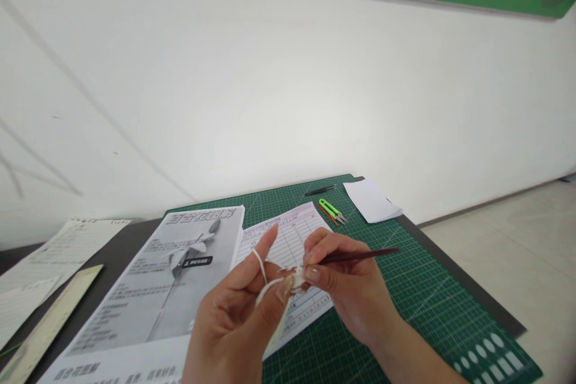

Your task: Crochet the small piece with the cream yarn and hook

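Note:
My left hand [243,306] pinches a small piece of white crochet work [297,279] between thumb and fingers, its index finger raised with white yarn [260,261] looped round it. In my right hand [351,288] is a dark reddish-brown crochet hook [360,255], its handle pointing right. The hook's tip is hidden at the crochet work, where the fingers of both hands nearly meet. Both hands are above a printed form [306,222].
A green cutting mat [432,306] carries green thread snips [330,209], a dark pen [320,190] and white paper [371,201]. To the left lie a printed picture sheet [148,276], a ruler [54,324] and handwritten sheets [67,252]. A white wall [270,72] stands behind.

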The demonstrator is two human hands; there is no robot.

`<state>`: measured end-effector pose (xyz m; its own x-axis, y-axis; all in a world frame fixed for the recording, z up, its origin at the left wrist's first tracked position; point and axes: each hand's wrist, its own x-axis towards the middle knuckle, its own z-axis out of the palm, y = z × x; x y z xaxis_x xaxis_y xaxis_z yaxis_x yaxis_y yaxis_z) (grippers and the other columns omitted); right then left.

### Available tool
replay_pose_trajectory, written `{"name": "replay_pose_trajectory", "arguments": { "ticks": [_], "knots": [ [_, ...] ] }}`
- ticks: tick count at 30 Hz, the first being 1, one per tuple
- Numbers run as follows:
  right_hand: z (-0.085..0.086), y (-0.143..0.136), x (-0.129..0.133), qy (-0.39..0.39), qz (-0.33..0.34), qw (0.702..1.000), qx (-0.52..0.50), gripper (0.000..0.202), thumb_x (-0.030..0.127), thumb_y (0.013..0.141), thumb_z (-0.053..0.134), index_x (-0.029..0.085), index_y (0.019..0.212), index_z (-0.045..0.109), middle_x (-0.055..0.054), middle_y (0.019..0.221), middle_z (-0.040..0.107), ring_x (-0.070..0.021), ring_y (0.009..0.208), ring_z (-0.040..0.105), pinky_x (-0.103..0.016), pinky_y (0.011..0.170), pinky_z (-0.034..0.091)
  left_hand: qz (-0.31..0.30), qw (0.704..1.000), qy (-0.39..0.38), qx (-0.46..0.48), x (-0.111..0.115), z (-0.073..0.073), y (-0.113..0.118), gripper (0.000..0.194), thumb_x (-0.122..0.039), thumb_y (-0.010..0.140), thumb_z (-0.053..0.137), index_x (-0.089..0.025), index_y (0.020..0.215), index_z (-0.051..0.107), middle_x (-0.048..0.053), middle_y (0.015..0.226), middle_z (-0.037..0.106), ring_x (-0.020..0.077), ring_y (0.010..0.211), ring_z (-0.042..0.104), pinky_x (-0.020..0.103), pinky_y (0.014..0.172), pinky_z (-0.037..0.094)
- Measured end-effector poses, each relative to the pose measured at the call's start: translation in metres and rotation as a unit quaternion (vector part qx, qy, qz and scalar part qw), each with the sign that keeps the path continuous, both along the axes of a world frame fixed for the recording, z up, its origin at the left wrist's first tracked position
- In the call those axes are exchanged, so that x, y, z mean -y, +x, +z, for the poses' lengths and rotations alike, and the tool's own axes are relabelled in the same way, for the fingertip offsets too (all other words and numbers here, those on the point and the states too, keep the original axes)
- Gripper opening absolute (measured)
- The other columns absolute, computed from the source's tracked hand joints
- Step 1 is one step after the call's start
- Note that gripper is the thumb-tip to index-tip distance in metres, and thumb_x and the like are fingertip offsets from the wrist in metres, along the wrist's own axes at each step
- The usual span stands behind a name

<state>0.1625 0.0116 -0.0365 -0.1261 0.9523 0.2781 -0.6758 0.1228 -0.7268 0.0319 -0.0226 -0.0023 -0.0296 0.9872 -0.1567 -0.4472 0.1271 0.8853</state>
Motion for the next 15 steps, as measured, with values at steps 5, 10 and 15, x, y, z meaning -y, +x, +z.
{"name": "replay_pose_trajectory", "arguments": {
  "ticks": [5, 10, 15],
  "knots": [
    [-0.0001, -0.0005, -0.0010, 0.010, -0.011, 1.000, 0.008, 0.015, 0.006, 0.066, 0.079, 0.019, 0.070, 0.074, 0.004, 0.071, 0.060, -0.0071, 0.058, 0.062, -0.018, 0.056, 0.054, 0.006, 1.000, -0.001, -0.025, -0.0013, 0.0000, 0.0024, 0.053, -0.024, 0.065, 0.082, -0.031, 0.116, 0.069, -0.001, 0.072, 0.066, 0.0125, 0.071, 0.063, 0.021, 0.073, 0.049],
    [-0.0003, -0.0011, 0.0004, -0.001, 0.009, 1.000, 0.014, 0.013, 0.008, 0.066, 0.080, 0.018, 0.072, 0.075, 0.004, 0.069, 0.063, -0.0070, 0.058, 0.064, -0.017, 0.056, 0.055, 0.010, 0.999, -0.020, -0.031, -0.0020, -0.0013, 0.0027, 0.060, -0.024, 0.063, 0.083, -0.030, 0.120, 0.066, -0.003, 0.068, 0.064, 0.0093, 0.061, 0.058, 0.020, 0.069, 0.050],
    [0.0022, 0.0032, -0.0001, -0.033, 0.042, 0.998, -0.012, 0.015, 0.023, 0.068, 0.081, 0.017, 0.080, 0.075, 0.002, 0.064, 0.068, -0.0065, 0.050, 0.063, -0.014, 0.050, 0.055, 0.018, 0.999, -0.033, -0.012, -0.0017, 0.0011, 0.0025, 0.063, -0.024, 0.061, 0.084, -0.028, 0.121, 0.066, 0.000, 0.072, 0.069, 0.0140, 0.069, 0.065, 0.023, 0.070, 0.051]
  ]
}}
